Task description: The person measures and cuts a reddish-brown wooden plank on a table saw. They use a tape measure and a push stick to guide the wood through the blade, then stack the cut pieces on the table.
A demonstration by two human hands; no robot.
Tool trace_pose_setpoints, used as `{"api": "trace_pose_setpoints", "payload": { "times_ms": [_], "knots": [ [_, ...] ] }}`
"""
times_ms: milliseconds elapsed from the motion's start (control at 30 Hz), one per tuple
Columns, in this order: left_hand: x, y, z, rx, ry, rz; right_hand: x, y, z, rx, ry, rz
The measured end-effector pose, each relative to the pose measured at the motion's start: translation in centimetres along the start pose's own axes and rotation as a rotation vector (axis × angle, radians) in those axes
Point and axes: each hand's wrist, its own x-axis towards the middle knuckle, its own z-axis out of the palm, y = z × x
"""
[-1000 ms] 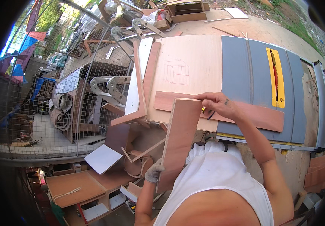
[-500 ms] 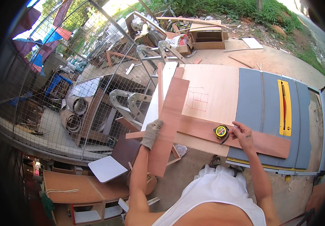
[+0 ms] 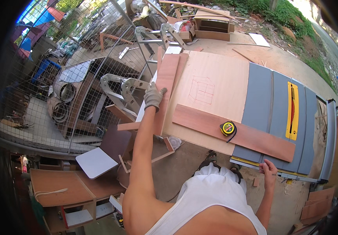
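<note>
My gloved left hand (image 3: 153, 96) grips the left edge of a reddish plank (image 3: 168, 78), which lies lengthwise over other strips at the workbench's left side. A second plank (image 3: 200, 119) crosses the pale plywood sheet (image 3: 204, 70) onto the grey saw table (image 3: 263, 86), with a yellow-black tape measure (image 3: 227, 128) on it. The sheet bears a red line sketch. My bare right hand (image 3: 268, 170) is by the table's front rail, fingers bent together; whatever is between them is too small to make out. The saw blade (image 3: 292, 109) shows in its yellow insert.
Folded aluminium ladders (image 3: 124, 90) stand left of the bench, beside a wire mesh fence (image 3: 83, 78). A white board (image 3: 96, 160), a wooden cabinet (image 3: 59, 188) and offcuts lie lower left. Wooden boxes (image 3: 212, 29) stand behind the bench; boards (image 3: 315, 207) lean at lower right.
The plank in my left hand went from upright in both hands to lying along the bench's left side. My right hand let go of it and moved down past the tape measure toward the front rail.
</note>
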Motion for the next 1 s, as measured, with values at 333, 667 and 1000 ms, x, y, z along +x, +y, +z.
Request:
{"api": "trace_pose_setpoints", "payload": {
  "times_ms": [333, 667, 1000],
  "knots": [
    [-11.4, 3.8, -2.2, 0.212, -0.095, -0.188, 3.6, -3.8, 7.2, -0.676, -0.16, -0.605],
    [-11.1, -0.7, -0.1, 0.296, 0.018, -0.048, 8.6, -4.9, 9.7, -1.091, -0.377, -0.75],
    [-18.1, 9.5, 1.7, 0.06, -0.214, 0.731, 8.2, -5.1, 8.6, -1.104, -0.251, -0.69]
  ]
}}
